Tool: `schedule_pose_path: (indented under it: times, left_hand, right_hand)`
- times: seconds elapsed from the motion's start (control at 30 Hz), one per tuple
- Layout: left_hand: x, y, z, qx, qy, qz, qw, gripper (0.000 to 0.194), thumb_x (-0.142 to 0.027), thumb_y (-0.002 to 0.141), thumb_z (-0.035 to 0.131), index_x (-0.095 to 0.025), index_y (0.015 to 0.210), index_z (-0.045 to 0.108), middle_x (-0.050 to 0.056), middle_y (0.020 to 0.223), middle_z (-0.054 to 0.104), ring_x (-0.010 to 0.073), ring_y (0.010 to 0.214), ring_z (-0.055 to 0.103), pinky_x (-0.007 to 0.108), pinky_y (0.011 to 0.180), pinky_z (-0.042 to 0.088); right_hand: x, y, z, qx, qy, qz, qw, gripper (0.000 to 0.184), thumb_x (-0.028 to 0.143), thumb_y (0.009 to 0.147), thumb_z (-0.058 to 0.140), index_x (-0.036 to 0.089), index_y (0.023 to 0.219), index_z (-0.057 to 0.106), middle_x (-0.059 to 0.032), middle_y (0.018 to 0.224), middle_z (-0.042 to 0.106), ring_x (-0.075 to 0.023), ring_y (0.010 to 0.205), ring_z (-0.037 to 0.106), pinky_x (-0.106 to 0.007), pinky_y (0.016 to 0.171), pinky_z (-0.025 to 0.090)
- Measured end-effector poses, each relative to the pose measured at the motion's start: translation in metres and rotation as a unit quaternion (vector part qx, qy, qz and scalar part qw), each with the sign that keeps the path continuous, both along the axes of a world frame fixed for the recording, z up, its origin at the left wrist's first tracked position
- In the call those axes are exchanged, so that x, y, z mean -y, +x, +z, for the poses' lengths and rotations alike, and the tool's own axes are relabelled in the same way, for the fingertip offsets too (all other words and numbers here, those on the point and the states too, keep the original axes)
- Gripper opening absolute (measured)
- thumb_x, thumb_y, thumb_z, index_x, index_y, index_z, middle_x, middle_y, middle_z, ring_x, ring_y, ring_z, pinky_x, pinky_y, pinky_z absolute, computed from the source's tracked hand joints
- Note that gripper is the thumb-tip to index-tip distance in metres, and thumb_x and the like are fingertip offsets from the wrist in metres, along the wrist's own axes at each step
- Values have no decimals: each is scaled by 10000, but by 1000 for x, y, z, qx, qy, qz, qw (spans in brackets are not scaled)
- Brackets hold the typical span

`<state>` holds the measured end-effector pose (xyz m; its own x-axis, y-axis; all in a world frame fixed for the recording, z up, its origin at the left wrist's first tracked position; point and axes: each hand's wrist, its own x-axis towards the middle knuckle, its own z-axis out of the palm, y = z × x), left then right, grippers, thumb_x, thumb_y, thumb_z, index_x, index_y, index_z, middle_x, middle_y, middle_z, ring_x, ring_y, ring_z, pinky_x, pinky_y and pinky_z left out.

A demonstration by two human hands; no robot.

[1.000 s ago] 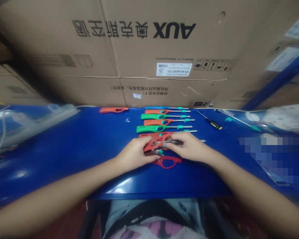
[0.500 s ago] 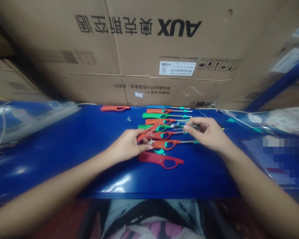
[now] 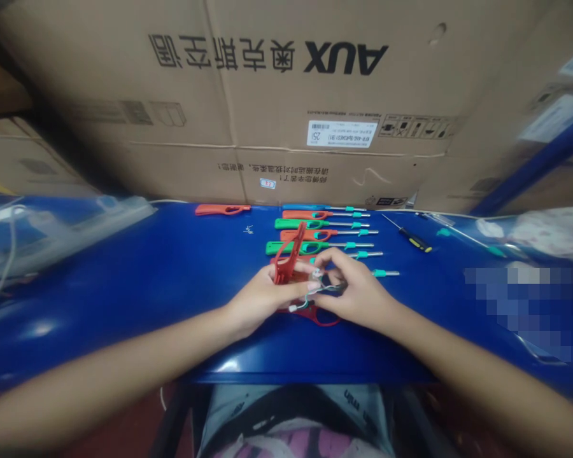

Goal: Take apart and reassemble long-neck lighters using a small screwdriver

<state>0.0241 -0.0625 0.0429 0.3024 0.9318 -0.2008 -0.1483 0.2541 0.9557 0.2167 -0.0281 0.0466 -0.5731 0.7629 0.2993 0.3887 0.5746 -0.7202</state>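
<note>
My left hand (image 3: 262, 294) is closed on a red lighter casing half (image 3: 292, 254), tilted upright between thumb and fingers. My right hand (image 3: 351, 286) pinches a small wired part (image 3: 332, 287), with thin wires and a white tip hanging toward my left thumb. The fingertips of both hands meet around this part, and its body is mostly hidden. Below them on the table lies another red casing half (image 3: 325, 318), partly covered. Behind my hands is a row of long lighters, among them a green lighter (image 3: 298, 248) and an orange lighter (image 3: 305, 235); some are hidden by the hands.
A screwdriver (image 3: 414, 240) lies right of the row. An orange casing (image 3: 223, 210) and small loose bits (image 3: 249, 229) are at the back left. Clear plastic bags (image 3: 90, 219) stand left. A large cardboard box (image 3: 267, 127) walls off the back of the blue table (image 3: 172, 280).
My right hand has moved left and toward me, bringing the wired part to my left hand. The left hand has turned the red casing half more upright. The screwdriver is now uncovered.
</note>
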Motion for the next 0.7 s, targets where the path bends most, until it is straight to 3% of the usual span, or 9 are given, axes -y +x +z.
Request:
schedule_pose_path:
  times: [0.07,0.17,0.23,0.33,0.47,0.57,0.7]
  left_hand:
    - [-1,-1,0,-20,29,-6,999,355,-360,732,820,-185,1023,718,33,913,751,179,803,707,297,725,572]
    - [-6,-8,4,-93,117,-4,989,302,-295,765,761,-170,1035,708,57,1015,744,211,930,708,342,848,569]
    - [-10,-16,9,-165,195,2,967,243,-225,769,703,-157,1002,696,65,1053,729,215,966,694,339,878,553]
    - [-13,-27,14,-305,254,-41,917,170,-193,776,645,-161,939,682,28,927,719,182,822,667,298,762,527]
    - [-10,-30,14,-419,266,-131,859,199,-254,788,668,-189,976,675,-14,835,704,163,718,633,258,637,451]
    - [-8,-27,11,-440,256,-151,847,249,-274,794,666,-209,1034,667,-10,887,725,167,730,652,246,625,436]
    - [-9,-26,9,-470,256,-149,831,353,-288,770,700,-237,1117,657,12,994,740,200,810,673,259,665,441]
  right_hand:
    - [0,-1,0,9,35,28,999,133,233,828,646,213,870,522,0,823,562,-132,695,490,-256,636,380]
    - [0,1,0,53,47,47,996,159,212,896,534,211,749,475,-5,746,554,-138,685,498,-257,621,352]
    - [1,3,1,126,34,50,990,137,202,901,511,209,766,485,-4,734,589,-131,636,501,-258,594,330]
    - [2,6,0,212,54,61,974,74,173,893,503,196,909,571,-44,895,705,-166,739,611,-269,638,366]
    - [0,4,-3,288,101,80,949,192,217,952,477,170,1075,616,-95,1081,736,-231,896,684,-309,726,425]
    - [-1,2,-4,345,105,75,930,193,259,954,509,145,1048,633,-106,1018,744,-248,858,697,-322,710,436]
    - [-3,1,0,361,93,74,925,192,273,967,529,164,1068,651,-94,1033,750,-245,882,704,-316,718,443]
